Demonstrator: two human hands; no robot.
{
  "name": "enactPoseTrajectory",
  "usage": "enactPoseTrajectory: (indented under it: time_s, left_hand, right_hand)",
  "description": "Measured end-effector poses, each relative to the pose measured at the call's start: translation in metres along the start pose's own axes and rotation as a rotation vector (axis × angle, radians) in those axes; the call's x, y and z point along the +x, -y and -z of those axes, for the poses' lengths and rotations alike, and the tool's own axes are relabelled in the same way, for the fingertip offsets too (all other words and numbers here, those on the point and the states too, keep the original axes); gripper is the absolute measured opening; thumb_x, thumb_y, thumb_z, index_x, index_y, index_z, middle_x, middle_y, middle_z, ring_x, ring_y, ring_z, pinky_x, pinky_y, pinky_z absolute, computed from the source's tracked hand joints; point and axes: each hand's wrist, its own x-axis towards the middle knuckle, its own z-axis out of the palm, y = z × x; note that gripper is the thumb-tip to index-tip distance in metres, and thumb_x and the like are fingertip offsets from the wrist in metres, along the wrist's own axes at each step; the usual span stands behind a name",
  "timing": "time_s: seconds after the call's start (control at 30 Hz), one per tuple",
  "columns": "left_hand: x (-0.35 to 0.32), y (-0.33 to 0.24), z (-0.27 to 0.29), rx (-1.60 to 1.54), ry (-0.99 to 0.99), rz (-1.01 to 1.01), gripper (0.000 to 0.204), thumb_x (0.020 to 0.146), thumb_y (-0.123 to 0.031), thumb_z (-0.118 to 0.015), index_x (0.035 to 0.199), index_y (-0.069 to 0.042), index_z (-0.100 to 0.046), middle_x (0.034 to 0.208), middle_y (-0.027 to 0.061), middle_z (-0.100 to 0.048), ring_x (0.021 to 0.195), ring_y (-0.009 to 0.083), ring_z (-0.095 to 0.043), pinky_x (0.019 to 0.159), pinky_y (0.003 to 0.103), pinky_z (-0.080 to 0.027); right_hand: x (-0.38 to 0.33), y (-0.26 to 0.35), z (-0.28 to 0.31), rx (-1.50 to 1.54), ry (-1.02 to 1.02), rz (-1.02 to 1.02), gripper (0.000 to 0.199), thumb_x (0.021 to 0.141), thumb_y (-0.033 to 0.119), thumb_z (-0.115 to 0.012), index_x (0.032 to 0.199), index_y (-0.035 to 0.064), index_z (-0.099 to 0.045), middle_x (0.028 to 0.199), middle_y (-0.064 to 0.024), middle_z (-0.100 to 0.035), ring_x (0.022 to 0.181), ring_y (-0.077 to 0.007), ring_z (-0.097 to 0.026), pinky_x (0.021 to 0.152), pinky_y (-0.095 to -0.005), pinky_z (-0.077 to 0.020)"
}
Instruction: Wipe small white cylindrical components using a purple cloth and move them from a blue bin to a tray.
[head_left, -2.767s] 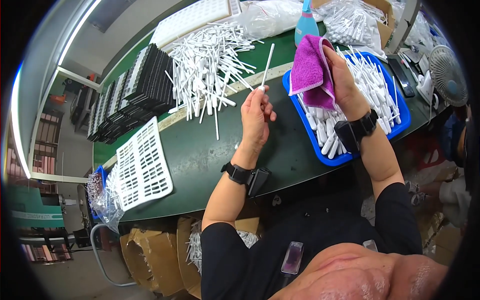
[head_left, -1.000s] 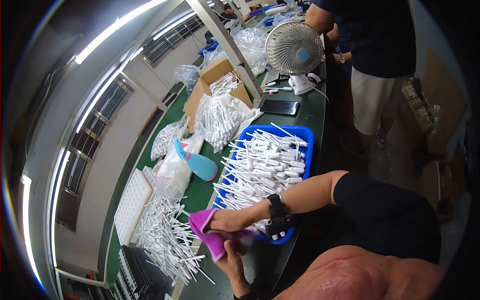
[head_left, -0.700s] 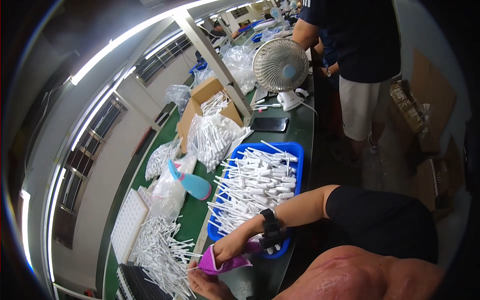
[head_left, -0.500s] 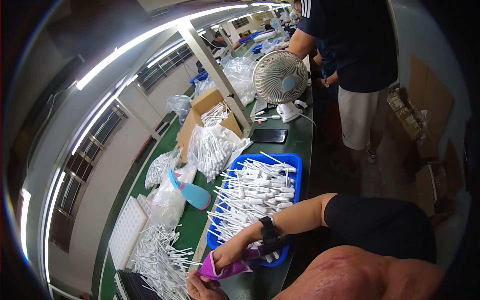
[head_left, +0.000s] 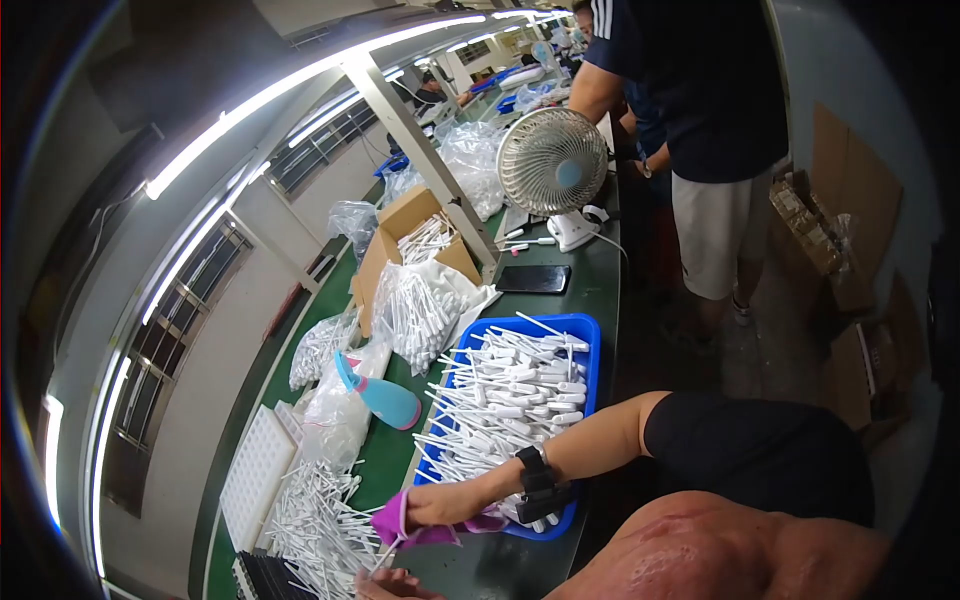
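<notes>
My right hand (head_left: 445, 503), with a black band on its wrist, is closed on a purple cloth (head_left: 395, 525) over the table's near edge. My left hand (head_left: 395, 586) is low at the bottom edge, only partly in view, pinching a thin white stick (head_left: 381, 560) whose upper end meets the cloth. Beside them on the left lies a loose heap of white sticks (head_left: 320, 515). Under my right forearm stands a blue tray (head_left: 592, 360) piled with white sticks that have wider white heads (head_left: 510, 390).
A blue spray bottle (head_left: 390, 402), clear bags of white sticks (head_left: 418, 315), a cardboard box (head_left: 370, 270), and a white perforated tray (head_left: 258, 470) line the left. A phone (head_left: 533, 279) and a fan (head_left: 553, 163) are farther off. A person (head_left: 725, 110) stands beyond the table.
My right hand and the purple cloth have shifted left along the stick. My left hand has dropped slightly lower and left. The view has tilted a little.
</notes>
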Motion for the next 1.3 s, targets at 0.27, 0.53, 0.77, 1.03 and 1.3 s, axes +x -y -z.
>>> enactPoseTrajectory:
  time_s: [0.27, 0.53, 0.77, 1.03, 1.3]
  left_hand:
    - [-0.018, 0.031, -0.012, 0.146, 0.081, -0.304, 0.030, 0.093, -0.031, -0.043, 0.091, -0.003, -0.053, 0.068, 0.0029, -0.047, 0.055, 0.0130, -0.045, 0.046, 0.021, -0.031]
    - [0.044, 0.018, -0.006, -0.262, 0.371, 0.254, 0.021, 0.091, -0.023, -0.046, 0.074, -0.011, -0.047, 0.058, -0.0053, -0.041, 0.051, 0.0046, -0.040, 0.043, 0.021, -0.030]
    - [0.089, 0.065, -0.023, -0.204, 0.342, 0.456, 0.018, 0.090, -0.024, -0.050, 0.082, -0.009, -0.054, 0.061, -0.0046, -0.047, 0.051, 0.0066, -0.044, 0.045, 0.020, -0.034]
    - [0.073, 0.094, -0.082, 0.026, 0.790, 0.371, 0.018, 0.085, -0.014, -0.054, 0.089, 0.002, -0.062, 0.069, 0.0043, -0.060, 0.052, 0.0105, -0.055, 0.044, 0.021, -0.043]
    - [0.083, 0.088, -0.033, 0.559, 0.625, -0.101, 0.021, 0.082, -0.017, -0.056, 0.088, 0.000, -0.065, 0.068, 0.0102, -0.064, 0.060, 0.0177, -0.062, 0.053, 0.027, -0.048]
  right_hand:
    - [0.001, 0.017, 0.010, -0.031, -0.386, -0.120, 0.023, 0.088, 0.018, -0.042, 0.081, -0.0007, -0.055, 0.070, -0.0058, -0.055, 0.064, -0.0133, -0.047, 0.059, -0.0308, -0.0396]
    - [-0.009, -0.008, 0.005, -0.098, 0.055, -0.258, 0.035, 0.091, 0.030, -0.044, 0.084, -0.0017, -0.056, 0.065, -0.0115, -0.054, 0.058, -0.0167, -0.046, 0.056, -0.0332, -0.0392]
    - [0.000, -0.003, 0.016, 0.647, -0.016, -0.151, 0.028, 0.087, 0.029, -0.054, 0.096, 0.0032, -0.060, 0.085, -0.0010, -0.060, 0.074, -0.0060, -0.054, 0.065, -0.0227, -0.0451]
    - [0.028, 0.015, 0.057, 1.331, 0.446, 0.371, 0.032, 0.079, 0.022, -0.064, 0.058, 0.0135, -0.041, 0.052, 0.0020, -0.043, 0.043, -0.0052, -0.041, 0.041, -0.0178, -0.0352]
    - [0.000, 0.021, 0.037, 0.631, -0.060, 0.330, 0.030, 0.080, 0.033, -0.064, 0.084, 0.0068, -0.049, 0.073, -0.0016, -0.052, 0.055, -0.0059, -0.048, 0.051, -0.0206, -0.0420]
